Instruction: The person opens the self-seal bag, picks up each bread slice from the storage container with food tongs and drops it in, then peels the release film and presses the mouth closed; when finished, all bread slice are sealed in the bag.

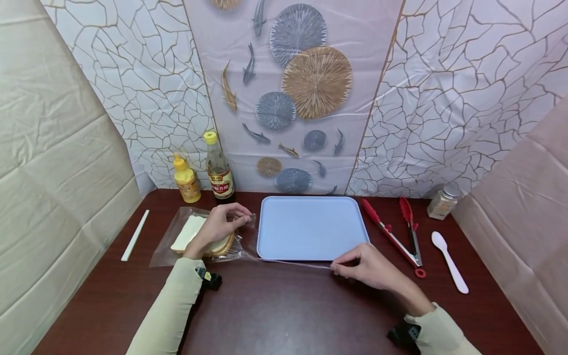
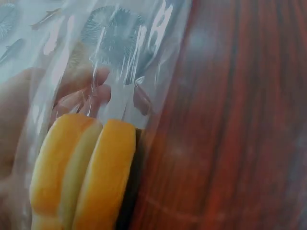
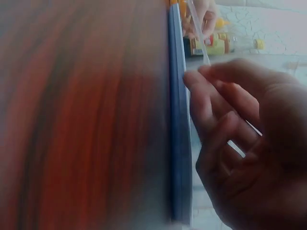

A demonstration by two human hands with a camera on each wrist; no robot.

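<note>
— Seen from left to right on the dark red-brown wooden table (image 1: 284, 310)?

— One white flat stick (image 1: 135, 235) at far left. Next, one clear plastic bag (image 1: 177, 236) lying flat, with sliced bread (image 1: 195, 235) inside; two golden crusts side by side in the left wrist view. Left hand (image 1: 220, 224) resting on the bag, fingertips pinching its open edge beside the tray.

— Any labels?

— Behind the bag, two bottles: one yellow squeeze bottle (image 1: 186, 180), and one dark sauce bottle with yellow cap (image 1: 219, 170) bearing a red and gold label, writing too small to read.

— Further right?

— One empty light blue rectangular plastic tray (image 1: 310, 228). Just before its near edge, right hand (image 1: 370, 266) pinching a thin clear strip (image 1: 301, 264) stretched back toward the bag. Then one pair of red-handled metal tongs (image 1: 399, 231), one white plastic spoon (image 1: 449, 261), one small glass jar (image 1: 442, 201).

— Surroundings?

— Cracked-pattern sheeting behind, with fish and round fan shapes; plain beige panels at both sides.
</note>
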